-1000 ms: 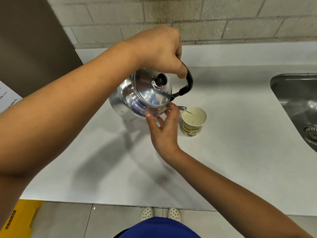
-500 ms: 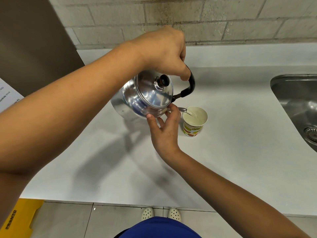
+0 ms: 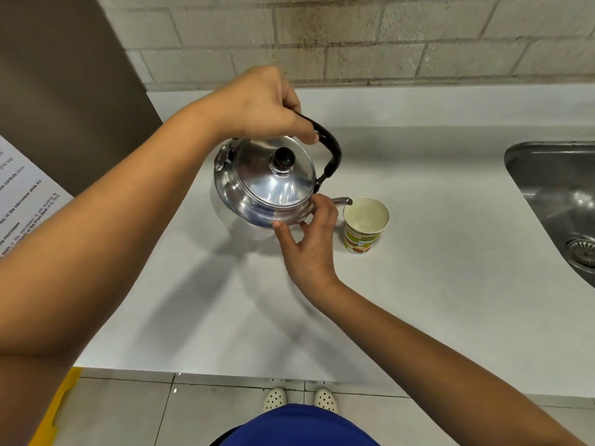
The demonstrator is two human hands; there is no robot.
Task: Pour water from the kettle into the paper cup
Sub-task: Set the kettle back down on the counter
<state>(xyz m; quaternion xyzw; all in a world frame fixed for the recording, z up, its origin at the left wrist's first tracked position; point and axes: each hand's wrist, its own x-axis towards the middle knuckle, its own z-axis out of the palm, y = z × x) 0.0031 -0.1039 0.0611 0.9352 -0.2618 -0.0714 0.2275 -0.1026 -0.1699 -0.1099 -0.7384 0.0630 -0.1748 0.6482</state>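
Two hands on the kettle (image 3: 267, 191), now tipped back level.
My left hand (image 3: 257, 107) grips its handle; right hand (image 3: 309, 243), fingers spread, steadies it; pouring into the paper cup (image 3: 366, 224) looks finished.

Both forearms are bare from the elbows down, with no sleeves, watch or bracelet showing on either wrist. The left hand (image 3: 262, 106) and right hand (image 3: 310, 243) wear no rings or gloves. A bright blue cloth garment (image 3: 299, 426) covers the torso at the bottom edge. On the feet are cream-white perforated clog shoes (image 3: 301, 399), rounded at the toes, dotted with small dark holes.
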